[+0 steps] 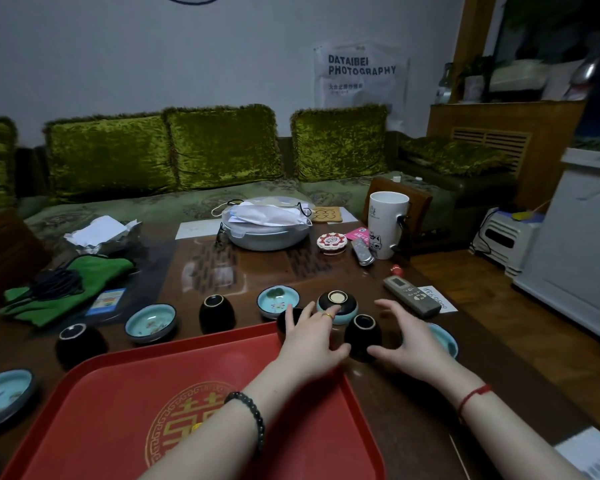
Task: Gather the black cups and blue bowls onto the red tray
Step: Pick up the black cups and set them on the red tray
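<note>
A black cup (362, 336) is stood on the wooden table (222, 268), at 2 o'clock from the middle of the red tray (118, 393), and is flanked by both hands. The left hand (309, 344) is spread wide with its fingers nearly straight and its thumb beside the cup's left side; nothing is gripped. Its fingers are stretched over a second black cup (282, 329) at the tray's far right corner, though contact cannot be told. The right hand (409, 344) is likewise spread and nothing is held by it, its thumb by the cup's base. A blue bowl (447, 341) is partly hidden behind that hand. A third black cup (217, 313) is seen at 12 o'clock from the tray, a second blue bowl (150, 322) at 11 o'clock, a fourth black cup (80, 342) at 10 o'clock and a third blue bowl (4, 396) at 9 o'clock, all off the tray.
</note>
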### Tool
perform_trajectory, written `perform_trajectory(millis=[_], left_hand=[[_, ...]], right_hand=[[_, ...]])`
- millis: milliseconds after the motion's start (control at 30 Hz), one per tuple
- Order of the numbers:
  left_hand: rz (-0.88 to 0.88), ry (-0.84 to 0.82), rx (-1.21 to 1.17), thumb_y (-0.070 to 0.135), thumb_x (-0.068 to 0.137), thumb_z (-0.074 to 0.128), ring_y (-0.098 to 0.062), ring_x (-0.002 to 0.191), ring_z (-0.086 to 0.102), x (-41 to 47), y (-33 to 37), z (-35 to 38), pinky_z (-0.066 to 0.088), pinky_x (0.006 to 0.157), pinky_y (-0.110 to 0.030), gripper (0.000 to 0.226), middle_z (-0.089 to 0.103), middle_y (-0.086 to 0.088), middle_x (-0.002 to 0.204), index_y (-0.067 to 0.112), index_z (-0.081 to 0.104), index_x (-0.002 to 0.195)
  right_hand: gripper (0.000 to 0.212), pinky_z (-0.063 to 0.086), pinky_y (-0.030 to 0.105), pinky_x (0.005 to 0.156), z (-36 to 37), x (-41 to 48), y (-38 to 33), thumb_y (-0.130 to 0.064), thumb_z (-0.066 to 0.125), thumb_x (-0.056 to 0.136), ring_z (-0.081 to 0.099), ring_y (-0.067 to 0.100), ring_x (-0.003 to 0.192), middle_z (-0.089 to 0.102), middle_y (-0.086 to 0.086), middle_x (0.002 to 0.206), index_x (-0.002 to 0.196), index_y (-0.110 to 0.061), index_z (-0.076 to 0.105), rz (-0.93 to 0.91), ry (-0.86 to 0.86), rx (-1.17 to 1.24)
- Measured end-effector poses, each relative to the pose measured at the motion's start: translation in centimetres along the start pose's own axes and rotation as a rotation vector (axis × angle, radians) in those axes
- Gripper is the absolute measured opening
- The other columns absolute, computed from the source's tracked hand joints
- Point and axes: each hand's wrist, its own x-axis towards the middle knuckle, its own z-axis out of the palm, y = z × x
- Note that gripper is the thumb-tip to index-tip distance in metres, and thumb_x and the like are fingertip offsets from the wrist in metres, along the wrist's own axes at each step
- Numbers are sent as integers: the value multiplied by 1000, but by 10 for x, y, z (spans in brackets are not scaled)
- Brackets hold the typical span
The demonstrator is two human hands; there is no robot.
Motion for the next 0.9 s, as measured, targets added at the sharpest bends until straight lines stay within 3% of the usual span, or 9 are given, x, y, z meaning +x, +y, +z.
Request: perform_trajectory(millis=[133, 267, 500, 633, 700, 767, 833, 900], left_hand=[[100, 22, 212, 43, 87, 46, -23, 145, 10, 4, 3, 4, -17, 112, -51, 63, 45, -5, 142, 14, 28, 140], [140, 11, 300, 43, 89, 43, -22, 143, 15, 7, 9, 8, -22, 109, -51, 54, 55, -11, 132, 8, 42, 130], [128, 40, 213, 43, 88, 46, -18, 143, 19, 6, 12, 8, -22, 109, -49, 54, 54, -5, 135, 12, 42, 132], [96, 123, 28, 47, 85, 51, -13, 141, 23, 0, 15, -1, -18, 112, -45, 58, 53, 2, 136, 19, 39, 134], [66, 161, -85, 52, 80, 54, -11, 138, 28, -6, 17, -8, -15, 113, -44, 62, 54, 4, 133, 23, 41, 133], [41, 193, -198, 63, 68, 53, -9, 132, 36, -12, 17, -15, -10, 114, -42, 71, 57, 7, 128, 28, 43, 130], [22, 226, -295, 72, 55, 44, -7, 123, 45, -20, 16, -23, -2, 114, -39, 79, 61, 10, 119, 33, 45, 125], [-3, 260, -397, 74, 50, 40, -4, 116, 49, -27, 14, -29, 9, 112, -37, 78, 61, 18, 107, 36, 47, 118]], right_hand=[[76, 10, 48, 117, 1, 5, 5, -41, 69, 72, 37, 13, 131, 46, -3, 139, 134, -31, 29, -22, -50, -146], [74, -1, 53, 115, 6, 8, 10, -47, 67, 72, 32, 11, 135, 42, -5, 142, 134, -31, 30, -26, -73, -230], [65, -1, 49, 115, 3, 4, 8, -45, 68, 71, 35, 9, 133, 48, -9, 136, 127, -31, 40, -79, -25, -234], [62, 6, 46, 117, -3, -3, 2, -39, 73, 68, 43, 4, 123, 54, -11, 128, 123, -32, 44, -139, 62, -96], [61, 17, 42, 115, -6, -6, -2, -34, 75, 67, 42, -1, 114, 54, -14, 120, 121, -31, 47, -189, 105, -11], [60, 30, 24, 107, -8, -9, -10, -26, 77, 65, 45, -2, 110, 53, -15, 113, 119, -30, 50, -252, 144, 77], [60, 32, 4, 93, -10, -12, -19, -17, 77, 63, 48, -8, 107, 54, -13, 111, 115, -32, 51, -317, 154, 152], [60, 32, 0, 90, -10, -15, -30, -11, 75, 62, 47, -12, 108, 55, -9, 112, 113, -33, 50, -368, 154, 217]])
